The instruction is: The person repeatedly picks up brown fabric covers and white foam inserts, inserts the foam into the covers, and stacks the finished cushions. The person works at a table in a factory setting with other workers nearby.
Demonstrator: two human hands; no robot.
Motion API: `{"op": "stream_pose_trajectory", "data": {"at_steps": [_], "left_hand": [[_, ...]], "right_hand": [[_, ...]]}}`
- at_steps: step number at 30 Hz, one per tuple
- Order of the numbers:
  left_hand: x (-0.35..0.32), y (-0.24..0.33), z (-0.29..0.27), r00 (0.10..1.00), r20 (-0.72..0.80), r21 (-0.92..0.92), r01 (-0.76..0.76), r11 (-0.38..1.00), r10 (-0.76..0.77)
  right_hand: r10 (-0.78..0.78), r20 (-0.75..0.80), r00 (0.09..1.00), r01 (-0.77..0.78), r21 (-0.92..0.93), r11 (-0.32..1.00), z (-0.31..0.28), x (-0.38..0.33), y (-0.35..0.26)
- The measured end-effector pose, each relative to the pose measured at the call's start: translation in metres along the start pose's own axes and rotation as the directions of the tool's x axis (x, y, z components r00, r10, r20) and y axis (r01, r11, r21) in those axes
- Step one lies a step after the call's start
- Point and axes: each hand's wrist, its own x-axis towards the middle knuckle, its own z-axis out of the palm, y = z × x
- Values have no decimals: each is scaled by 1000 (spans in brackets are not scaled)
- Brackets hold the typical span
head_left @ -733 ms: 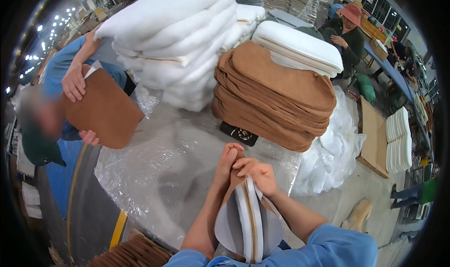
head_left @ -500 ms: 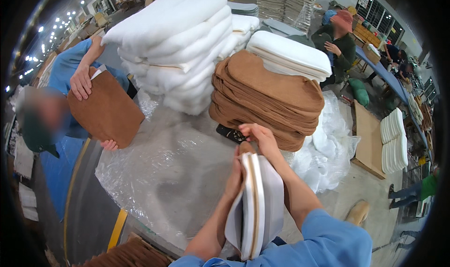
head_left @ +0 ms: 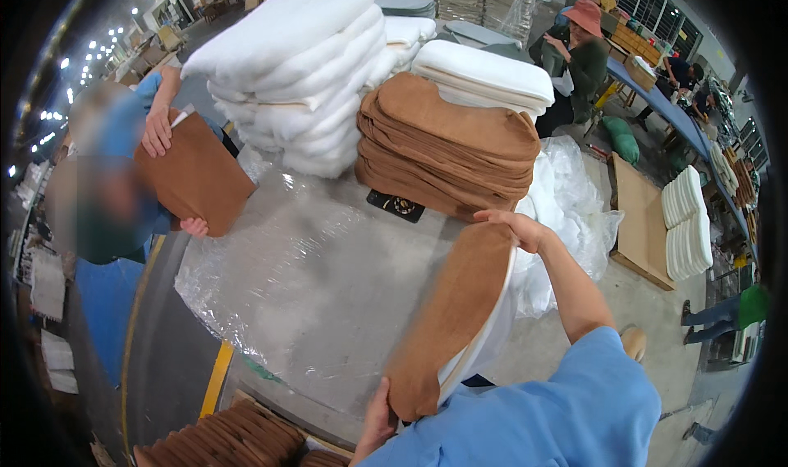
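Observation:
A long brown cushion cover stretches between my two hands at the table's near right side, tilted on edge, with white padding showing along its right side. My right hand grips its far end, thumb and fingers closed round the corner. Lower down, my left hand holds the near end, its fingers partly hidden behind the cover. Just beyond my right hand stands a stack of brown covers. A small black patterned flat item lies at the foot of that stack.
Plastic film covers the table. Tall fluffy white batting and white foam pads are stacked at the back. At left, a co-worker holds another brown cover. Brown pieces fill a box at lower left; crumpled plastic hangs right.
The cushion cover has turned from edge-on to showing its brown face. My left hand has moved down to the near end; my right hand has shifted right with the far end.

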Motion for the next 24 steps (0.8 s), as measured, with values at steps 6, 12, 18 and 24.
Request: {"op": "stream_pose_trajectory", "data": {"at_steps": [6,12,18,24], "left_hand": [[-59,95,-12,706,-92,292,-655,697,702],[-53,121,-38,516,-265,444,-685,578,815],[-33,79,-64,485,-423,133,-802,582,765],[-39,53,-75,586,-327,-14,-787,617,741]], "right_hand": [[-247,72,966,253,-90,963,52,-22,13],[-363,-123,923,377,115,919,137,18,78],[-456,-219,863,487,119,865,152,20,98],[-303,0,953,282,363,888,129,3,127]]}}
